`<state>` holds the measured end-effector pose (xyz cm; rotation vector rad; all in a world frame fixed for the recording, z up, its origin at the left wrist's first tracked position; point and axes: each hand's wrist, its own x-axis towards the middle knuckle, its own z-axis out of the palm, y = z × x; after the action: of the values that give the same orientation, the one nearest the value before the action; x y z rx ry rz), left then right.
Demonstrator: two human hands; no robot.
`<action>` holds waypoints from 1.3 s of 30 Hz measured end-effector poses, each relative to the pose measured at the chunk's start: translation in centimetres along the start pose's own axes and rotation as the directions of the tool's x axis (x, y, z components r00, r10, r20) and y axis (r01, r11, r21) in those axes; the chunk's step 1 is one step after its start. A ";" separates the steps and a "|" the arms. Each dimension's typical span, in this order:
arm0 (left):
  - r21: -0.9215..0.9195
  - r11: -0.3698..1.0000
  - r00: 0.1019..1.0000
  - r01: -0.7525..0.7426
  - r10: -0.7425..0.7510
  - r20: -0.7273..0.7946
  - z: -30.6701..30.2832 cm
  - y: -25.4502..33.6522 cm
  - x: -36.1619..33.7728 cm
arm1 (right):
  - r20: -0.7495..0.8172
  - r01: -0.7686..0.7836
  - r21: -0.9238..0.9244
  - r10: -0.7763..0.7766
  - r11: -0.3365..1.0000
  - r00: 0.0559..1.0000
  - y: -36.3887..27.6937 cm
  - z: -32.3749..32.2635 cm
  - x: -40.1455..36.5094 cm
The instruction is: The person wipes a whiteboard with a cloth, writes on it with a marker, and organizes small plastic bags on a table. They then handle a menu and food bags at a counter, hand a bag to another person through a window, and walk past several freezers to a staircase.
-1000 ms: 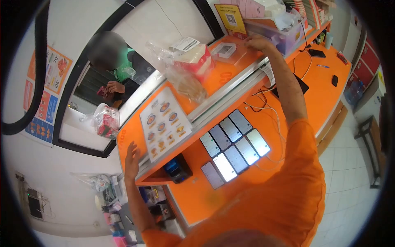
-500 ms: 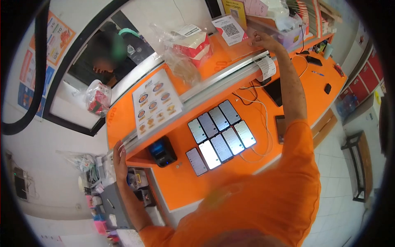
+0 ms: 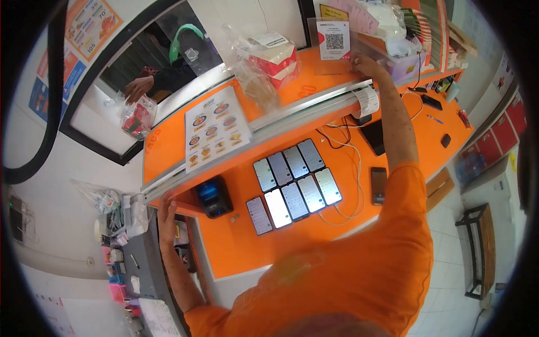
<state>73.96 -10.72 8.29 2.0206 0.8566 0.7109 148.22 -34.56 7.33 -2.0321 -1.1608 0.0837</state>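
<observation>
My right hand (image 3: 364,65) is at the lower right corner of a clear stand with a QR code card (image 3: 334,40), its fingers bent against the stand's edge. My left hand (image 3: 168,205) rests at the left end of the raised counter ledge, fingers together; whether it grips the edge cannot be made out. Between my arms, several lit phones (image 3: 293,200) lie in two rows on the orange desk (image 3: 241,253). A black device (image 3: 214,196) stands left of them. The menu sheet (image 3: 216,130) lies on the ledge beside a bagged red and white box (image 3: 276,63).
Beyond the window, another person's hand (image 3: 139,89) touches a bagged red package (image 3: 138,117). A receipt strip (image 3: 368,102) hangs from the ledge. Cables and a dark phone (image 3: 378,185) lie at the right. A bench (image 3: 482,247) stands on the floor.
The QR card stand has turned more upright with my right hand at it. The other person's hand has reached to the bagged package. My view has shifted slightly.
</observation>
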 end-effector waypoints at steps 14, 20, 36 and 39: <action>-0.134 0.968 0.966 0.210 -0.227 -0.127 0.7 -2.5 -7.0 | -0.544 -0.423 -0.036 0.338 0.905 0.768 -7.4 6.6 5.5; -0.245 0.926 0.914 0.287 -0.341 -0.219 1.4 -5.7 -12.1 | -0.478 -0.306 -0.166 0.195 0.937 0.856 -0.1 6.9 9.4; -0.657 0.245 0.478 -0.713 0.855 -0.201 6.2 21.7 -10.0 | -0.549 -0.001 -0.600 -0.411 0.800 0.728 -24.9 12.6 -0.4; -0.802 0.053 0.448 -0.596 0.850 -0.277 10.1 26.5 -10.3 | -0.424 0.046 -0.570 -0.341 0.821 0.839 -26.5 13.4 4.7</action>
<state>83.36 -34.96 23.61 1.3939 -0.8250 1.0700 126.81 -15.67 16.66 -2.1777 -1.1118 -0.9478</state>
